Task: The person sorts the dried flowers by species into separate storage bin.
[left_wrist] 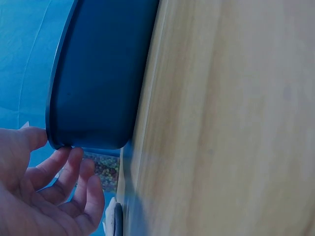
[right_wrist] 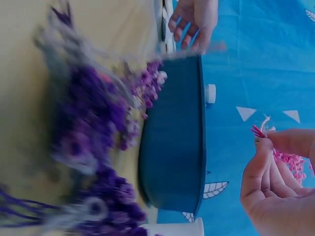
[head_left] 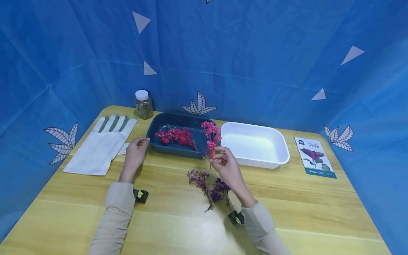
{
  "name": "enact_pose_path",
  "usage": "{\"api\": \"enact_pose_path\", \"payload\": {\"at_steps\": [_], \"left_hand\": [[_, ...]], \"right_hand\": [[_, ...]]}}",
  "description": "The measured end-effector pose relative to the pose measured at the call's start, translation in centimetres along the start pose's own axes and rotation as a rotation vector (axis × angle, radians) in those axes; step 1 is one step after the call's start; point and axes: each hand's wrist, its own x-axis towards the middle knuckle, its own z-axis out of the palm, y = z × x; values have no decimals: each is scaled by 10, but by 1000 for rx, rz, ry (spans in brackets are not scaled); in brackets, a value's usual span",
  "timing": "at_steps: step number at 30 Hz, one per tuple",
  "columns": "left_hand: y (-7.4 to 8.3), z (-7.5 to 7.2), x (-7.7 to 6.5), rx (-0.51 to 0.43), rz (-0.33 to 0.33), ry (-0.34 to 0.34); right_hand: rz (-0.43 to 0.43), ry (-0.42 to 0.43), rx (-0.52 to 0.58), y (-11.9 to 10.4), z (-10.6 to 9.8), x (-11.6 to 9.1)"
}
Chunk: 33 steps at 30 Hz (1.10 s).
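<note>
My left hand (head_left: 135,154) pinches the left end rim of a dark blue tray (head_left: 176,151), thumb on top and fingertips under the lip in the left wrist view. Upright in my right hand (head_left: 228,168) is a sprig of pink dried flowers (head_left: 211,131), its stems between thumb and fingertips; the blossoms stand over the tray's right end. Inside the tray lies a bunch of red-pink dried flowers (head_left: 185,137). On the table below my right hand are tied purple dried flowers (head_left: 198,179), large and blurred in the right wrist view.
A white tray (head_left: 280,163) stands right of the blue one. Farther right lies a printed flower packet (head_left: 315,157). White gloves with green stripes (head_left: 95,152) lie at left, near a lidded jar (head_left: 144,106). Blue cloth (head_left: 255,53) hangs behind the table.
</note>
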Motion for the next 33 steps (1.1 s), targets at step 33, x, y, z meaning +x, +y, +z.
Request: {"api": "enact_pose_path", "payload": {"at_steps": [33], "left_hand": [[0, 2, 0, 2, 7, 24]], "right_hand": [[-59, 8, -178, 3, 13, 50]]}}
